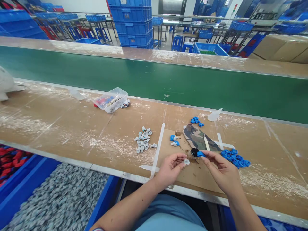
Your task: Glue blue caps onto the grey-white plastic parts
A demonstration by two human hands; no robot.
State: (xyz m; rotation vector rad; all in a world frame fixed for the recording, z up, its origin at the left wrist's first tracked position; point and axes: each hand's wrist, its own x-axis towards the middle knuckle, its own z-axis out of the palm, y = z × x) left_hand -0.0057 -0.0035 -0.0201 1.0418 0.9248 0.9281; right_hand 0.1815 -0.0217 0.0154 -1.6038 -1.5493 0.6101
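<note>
Grey part (186,162) is pinched in the left hand (172,167); blue part (200,154) is pinched in the right hand (222,170), near a dark-filled cup (190,155); camouflage cloth (197,136) lies beyond the right hand, loose blue parts (196,121) farther out

One view, riding on the wearer's head, and it looks forward and down past the blue shirt (168,218)! The left hand (170,169) and right hand (222,173) sit close, low and right of centre. Out goes the sightline, across the brown worktop (72,128), over the green belt (134,78), reaching stacked blue crates (133,27) far off, the belt slanting down rightward.
</note>
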